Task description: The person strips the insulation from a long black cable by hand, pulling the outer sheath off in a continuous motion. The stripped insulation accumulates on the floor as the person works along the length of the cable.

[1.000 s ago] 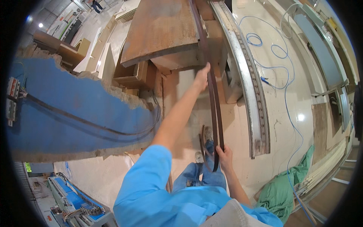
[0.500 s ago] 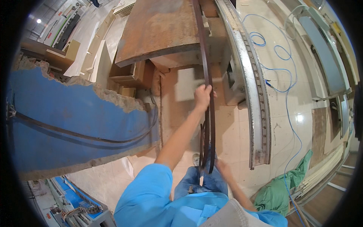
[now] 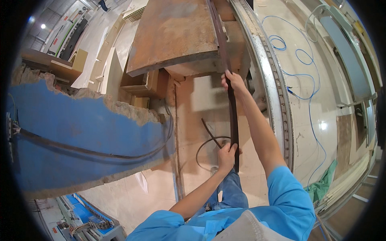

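Observation:
A long, thin, dark brown strip (image 3: 233, 116) runs from the far edge of the rusty metal slab (image 3: 173, 36) down toward my legs. My right hand (image 3: 234, 84) is closed round it just this side of the slab. Nearer to me, my left hand (image 3: 227, 156) is closed on the same strip, close to its near end. Beside the left hand, a thinner dark length (image 3: 210, 132) sticks out up and to the left, and a dark loop (image 3: 197, 153) curves out over the floor. Whether these belong to the same strip I cannot tell.
To the right runs a long metal rail (image 3: 277, 120) with a toothed edge. A blue panel (image 3: 88, 128) with a ragged edge and a black cable stands at left. Blue hose (image 3: 311, 96) lies coiled on the tiles; a green cloth (image 3: 325, 182) is at lower right.
My right hand has risen from beside my legs to grip the strip farther away. My left hand has come back toward me along it. The strip's near part has shifted slightly right.

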A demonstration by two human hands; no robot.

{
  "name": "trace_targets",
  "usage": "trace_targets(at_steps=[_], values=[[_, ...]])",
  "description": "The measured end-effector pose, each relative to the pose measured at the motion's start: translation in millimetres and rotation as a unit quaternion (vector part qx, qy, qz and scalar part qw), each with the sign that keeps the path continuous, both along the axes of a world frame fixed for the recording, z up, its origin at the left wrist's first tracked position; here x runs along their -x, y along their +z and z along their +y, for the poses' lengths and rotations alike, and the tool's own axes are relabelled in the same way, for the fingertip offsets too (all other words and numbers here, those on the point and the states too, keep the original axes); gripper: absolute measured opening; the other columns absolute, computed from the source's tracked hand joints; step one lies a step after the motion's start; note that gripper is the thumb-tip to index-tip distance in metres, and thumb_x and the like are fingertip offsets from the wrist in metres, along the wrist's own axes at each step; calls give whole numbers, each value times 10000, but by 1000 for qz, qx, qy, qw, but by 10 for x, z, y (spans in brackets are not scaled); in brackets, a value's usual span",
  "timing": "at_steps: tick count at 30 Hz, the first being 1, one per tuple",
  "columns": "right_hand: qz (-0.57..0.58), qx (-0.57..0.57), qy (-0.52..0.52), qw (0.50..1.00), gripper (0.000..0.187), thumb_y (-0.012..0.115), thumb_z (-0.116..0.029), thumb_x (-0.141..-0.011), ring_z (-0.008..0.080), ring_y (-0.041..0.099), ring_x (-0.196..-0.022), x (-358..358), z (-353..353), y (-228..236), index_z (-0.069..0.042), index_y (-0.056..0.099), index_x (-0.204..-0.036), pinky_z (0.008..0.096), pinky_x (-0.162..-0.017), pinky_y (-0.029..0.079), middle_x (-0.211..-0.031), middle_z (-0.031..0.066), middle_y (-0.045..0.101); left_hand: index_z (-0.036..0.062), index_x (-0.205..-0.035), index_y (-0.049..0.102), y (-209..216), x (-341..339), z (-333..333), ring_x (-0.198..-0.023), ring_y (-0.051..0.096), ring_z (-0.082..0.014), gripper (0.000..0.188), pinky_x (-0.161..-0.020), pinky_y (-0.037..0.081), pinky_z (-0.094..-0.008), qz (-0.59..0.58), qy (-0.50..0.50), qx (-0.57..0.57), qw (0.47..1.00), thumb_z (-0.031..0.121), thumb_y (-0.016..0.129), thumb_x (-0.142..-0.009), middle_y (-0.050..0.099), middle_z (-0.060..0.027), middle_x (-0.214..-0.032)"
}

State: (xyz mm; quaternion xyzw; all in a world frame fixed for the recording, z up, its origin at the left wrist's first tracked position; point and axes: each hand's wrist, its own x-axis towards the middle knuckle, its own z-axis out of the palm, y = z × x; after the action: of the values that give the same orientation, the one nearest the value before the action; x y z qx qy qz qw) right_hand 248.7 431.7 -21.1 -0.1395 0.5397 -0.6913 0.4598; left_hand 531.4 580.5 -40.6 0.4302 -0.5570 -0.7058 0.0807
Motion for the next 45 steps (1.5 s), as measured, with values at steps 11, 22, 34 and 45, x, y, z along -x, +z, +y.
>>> trace_targets(at_steps=[11,22,34,45], values=[[-9,-23,25,999,365,447,-333,-1072,94,523,-460,-1521,1734,-188,-58,594,-882,246,-444,423,-629,17,592,129,-936,576,-273,1475,-2005,-805,639,-150,392,-743,522,-296,167,-63,-51,983,488,453,-1036,615,-14,-894],[-150,-93,67,982,342,469,-323,-1071,114,573,-539,-2851,3288,-303,-26,575,-939,251,-514,461,-698,51,638,-40,-1062,564,195,2514,-2649,-852,672,-241,224,-737,583,-365,224,-22,-143,964,177,514,-1038,654,-160,-957],[264,-11,-93,960,450,472,-449,-1039,136,568,-877,9,686,-480,-35,636,-1100,294,-805,460,-915,39,610,-15,-976,618,109,1128,-1064,-727,673,-195,195,-683,564,-352,141,47,-116,982,157,540,-1022,670,-102,-824],[40,-23,-42,998,310,472,-295,-1055,122,527,-533,-92,94,-157,-41,564,-902,295,-499,439,-655,24,575,4,-1042,646,-186,-344,66,-871,670,-178,276,-796,534,-314,30,-89,-169,981,244,510,-1047,693,-96,-929]])
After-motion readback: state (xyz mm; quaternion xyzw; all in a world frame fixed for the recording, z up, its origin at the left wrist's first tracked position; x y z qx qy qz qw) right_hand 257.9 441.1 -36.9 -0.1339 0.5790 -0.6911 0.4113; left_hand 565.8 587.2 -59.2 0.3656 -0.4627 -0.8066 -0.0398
